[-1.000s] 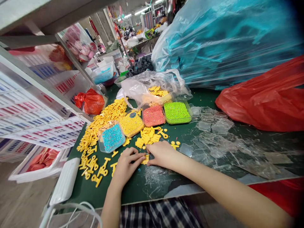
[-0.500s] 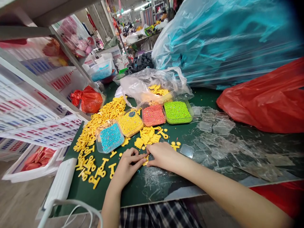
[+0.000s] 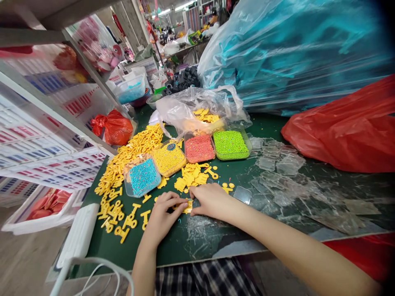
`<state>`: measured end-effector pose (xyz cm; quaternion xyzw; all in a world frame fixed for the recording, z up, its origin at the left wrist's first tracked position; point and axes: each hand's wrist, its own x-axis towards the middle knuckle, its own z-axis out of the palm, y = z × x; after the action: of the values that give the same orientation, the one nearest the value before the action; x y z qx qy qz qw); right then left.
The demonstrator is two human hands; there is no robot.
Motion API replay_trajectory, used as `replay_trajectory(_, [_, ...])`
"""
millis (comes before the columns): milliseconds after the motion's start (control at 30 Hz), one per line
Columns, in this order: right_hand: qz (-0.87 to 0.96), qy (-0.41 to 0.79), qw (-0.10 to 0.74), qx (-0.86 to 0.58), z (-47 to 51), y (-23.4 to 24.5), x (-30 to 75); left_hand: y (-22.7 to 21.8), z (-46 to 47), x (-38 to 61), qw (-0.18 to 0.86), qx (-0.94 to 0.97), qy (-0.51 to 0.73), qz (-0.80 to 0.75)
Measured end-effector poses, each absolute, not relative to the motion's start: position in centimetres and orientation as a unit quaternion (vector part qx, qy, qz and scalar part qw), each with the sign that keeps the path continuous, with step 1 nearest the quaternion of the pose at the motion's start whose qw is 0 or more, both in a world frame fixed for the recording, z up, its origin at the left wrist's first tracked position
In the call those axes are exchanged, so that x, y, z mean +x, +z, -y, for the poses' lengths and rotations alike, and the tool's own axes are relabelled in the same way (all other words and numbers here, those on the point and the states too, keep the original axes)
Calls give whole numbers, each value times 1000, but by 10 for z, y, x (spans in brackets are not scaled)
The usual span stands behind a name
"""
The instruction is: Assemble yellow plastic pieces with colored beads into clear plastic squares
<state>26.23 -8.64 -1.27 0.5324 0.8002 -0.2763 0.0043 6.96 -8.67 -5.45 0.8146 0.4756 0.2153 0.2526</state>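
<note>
Where both hands meet, yellow piece (image 3: 187,205) between fingertips.

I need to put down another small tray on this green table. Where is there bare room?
Bare green mat lies along the near edge, below the left hand and right hand. A small patch sits behind the green bead tray. It is crowded left with yellow pieces, right with clear lids.

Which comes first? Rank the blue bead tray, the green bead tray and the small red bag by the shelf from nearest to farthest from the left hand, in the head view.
From the left hand:
1. Blue bead tray, just up and left of the hand.
2. Green bead tray, farther back and to the right.
3. Small red bag, back left beside the shelf; only a little farther than the green tray.
</note>
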Motion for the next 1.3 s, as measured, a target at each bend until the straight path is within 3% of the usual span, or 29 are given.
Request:
replay_trajectory(167, [-802, -288, -7, 523, 80, -8, 279, -56, 87, 73, 219, 834, 205, -462])
replay_trajectory(333, [-801, -284, 46, 525, 76, 1, 293, -57, 88, 74, 208, 842, 207, -453])
replay_trajectory(1100, [-846, -249, -15, 471, 74, -18, 287, -57, 88, 68, 206, 821, 242, -474])
replay_trajectory(1300, [-842, -264, 6, 471, 76, -16, 283, -57, 87, 67, 204, 826, 224, -475])
